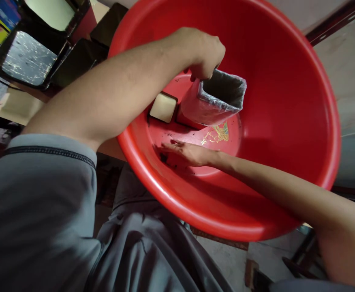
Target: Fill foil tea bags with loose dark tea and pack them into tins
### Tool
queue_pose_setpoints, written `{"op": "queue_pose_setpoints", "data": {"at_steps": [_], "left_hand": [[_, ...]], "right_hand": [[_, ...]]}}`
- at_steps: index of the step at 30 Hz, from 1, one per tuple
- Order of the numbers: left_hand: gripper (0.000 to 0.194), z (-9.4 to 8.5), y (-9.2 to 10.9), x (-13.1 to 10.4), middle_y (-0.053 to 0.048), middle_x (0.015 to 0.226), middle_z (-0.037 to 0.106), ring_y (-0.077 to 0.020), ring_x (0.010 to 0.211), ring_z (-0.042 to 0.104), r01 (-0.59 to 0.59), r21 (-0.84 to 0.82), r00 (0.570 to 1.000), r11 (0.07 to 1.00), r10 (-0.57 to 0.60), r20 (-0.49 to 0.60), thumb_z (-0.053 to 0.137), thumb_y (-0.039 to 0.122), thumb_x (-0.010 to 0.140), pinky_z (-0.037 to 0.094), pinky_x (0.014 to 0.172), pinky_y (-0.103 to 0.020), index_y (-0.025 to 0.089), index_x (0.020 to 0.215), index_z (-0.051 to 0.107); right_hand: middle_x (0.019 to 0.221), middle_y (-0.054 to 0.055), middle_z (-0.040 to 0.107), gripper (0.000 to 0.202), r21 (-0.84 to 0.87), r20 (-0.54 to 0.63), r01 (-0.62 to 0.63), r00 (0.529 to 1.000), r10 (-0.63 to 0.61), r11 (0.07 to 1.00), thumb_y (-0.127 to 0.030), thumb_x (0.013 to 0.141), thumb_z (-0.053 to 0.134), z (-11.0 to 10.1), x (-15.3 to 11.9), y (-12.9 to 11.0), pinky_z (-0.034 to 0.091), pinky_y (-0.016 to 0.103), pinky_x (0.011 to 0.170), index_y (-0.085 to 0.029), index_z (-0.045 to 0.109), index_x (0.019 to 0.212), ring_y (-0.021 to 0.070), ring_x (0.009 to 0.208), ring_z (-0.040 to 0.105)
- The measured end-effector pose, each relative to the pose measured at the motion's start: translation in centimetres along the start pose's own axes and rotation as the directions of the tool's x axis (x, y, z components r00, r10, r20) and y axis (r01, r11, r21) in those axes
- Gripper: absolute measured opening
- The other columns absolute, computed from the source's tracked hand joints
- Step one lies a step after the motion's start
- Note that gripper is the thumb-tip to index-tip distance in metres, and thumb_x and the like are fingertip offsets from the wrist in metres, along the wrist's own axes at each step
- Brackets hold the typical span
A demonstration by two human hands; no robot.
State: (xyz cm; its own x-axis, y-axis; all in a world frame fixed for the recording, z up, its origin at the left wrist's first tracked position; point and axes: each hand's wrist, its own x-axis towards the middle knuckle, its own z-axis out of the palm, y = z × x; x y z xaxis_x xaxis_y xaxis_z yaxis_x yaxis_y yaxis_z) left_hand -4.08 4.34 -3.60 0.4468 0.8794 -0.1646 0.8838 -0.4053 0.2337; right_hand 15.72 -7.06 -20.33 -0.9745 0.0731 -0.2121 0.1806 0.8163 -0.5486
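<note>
A large red plastic basin surrounds both of my hands. My left hand is closed on the rim of an upright, squarish red container with a crinkled silver lining at its open mouth; its fingertips are partly hidden. Beside the container, on the basin floor, lies a small dark-edged tray or lid with a pale inner face. Lower down, my right hand rests flat with fingers stretched out and holds nothing. Dark loose bits lie by its fingertips and are scattered along the basin's near side.
Left of the basin stand several dark-edged boxes, one with a scratched silver face and one with a pale inside. A dark bar runs behind the basin at upper right. My grey-clothed lap is close below the rim.
</note>
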Motion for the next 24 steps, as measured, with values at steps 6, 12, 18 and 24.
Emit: {"op": "queue_pose_setpoints", "data": {"at_steps": [6, 12, 18, 24], "left_hand": [[0.037, -0.5, 0.8, -1.2, -0.018, 0.127, 0.078, -0.0388, 0.109, 0.070, 0.018, 0.180, 1.000, 0.984, -0.020, 0.013, 0.069, 0.016, 0.094, 0.058, 0.099, -0.070, 0.014, 0.129, 0.082], [0.034, -0.3, 0.6, -0.7, -0.018, 0.127, 0.078, -0.0482, 0.119, 0.072, -0.003, 0.206, 1.000, 0.979, 0.003, -0.002, 0.071, 0.016, 0.093, 0.057, 0.100, -0.075, 0.015, 0.125, 0.083], [0.033, -0.4, 0.7, -0.6, -0.020, 0.126, 0.078, -0.0516, 0.120, 0.072, -0.013, 0.203, 1.000, 0.979, 0.014, 0.000, 0.072, 0.017, 0.094, 0.057, 0.098, -0.079, 0.015, 0.125, 0.083], [0.033, -0.4, 0.5, -0.3, -0.021, 0.123, 0.079, -0.0533, 0.116, 0.073, -0.024, 0.219, 1.000, 0.975, 0.025, -0.002, 0.074, 0.019, 0.092, 0.059, 0.093, -0.079, 0.015, 0.123, 0.084]], "right_hand": [[0.161, 0.032, 0.056, 0.070, -0.064, 0.023, 0.018, 1.000, -0.017, 0.998, -0.016, 0.105, 0.039, 1.4, -0.9, -1.8, 0.050, 0.058, 0.126, 0.001, 0.027, 0.172, 0.0345, 0.147, 0.062], [0.139, 0.027, 0.070, 0.063, -0.083, -0.088, -0.047, 0.995, 0.040, 0.995, -0.025, 0.112, 0.039, 1.5, 0.7, -3.0, 0.062, 0.052, 0.107, -0.007, 0.035, 0.173, 0.0324, 0.125, 0.070], [0.131, 0.015, 0.077, 0.070, -0.018, -0.177, 0.003, 0.984, -0.006, 1.000, -0.039, 0.108, 0.057, 2.7, 1.9, -0.4, 0.056, 0.052, 0.112, -0.016, 0.040, 0.173, 0.0322, 0.123, 0.066], [0.108, 0.009, 0.084, 0.051, 0.188, -0.334, 0.024, 0.942, 0.040, 0.982, -0.033, 0.110, 0.060, 4.8, 1.9, 0.8, 0.055, 0.040, 0.096, -0.019, 0.058, 0.159, 0.0249, 0.103, 0.068]]}}
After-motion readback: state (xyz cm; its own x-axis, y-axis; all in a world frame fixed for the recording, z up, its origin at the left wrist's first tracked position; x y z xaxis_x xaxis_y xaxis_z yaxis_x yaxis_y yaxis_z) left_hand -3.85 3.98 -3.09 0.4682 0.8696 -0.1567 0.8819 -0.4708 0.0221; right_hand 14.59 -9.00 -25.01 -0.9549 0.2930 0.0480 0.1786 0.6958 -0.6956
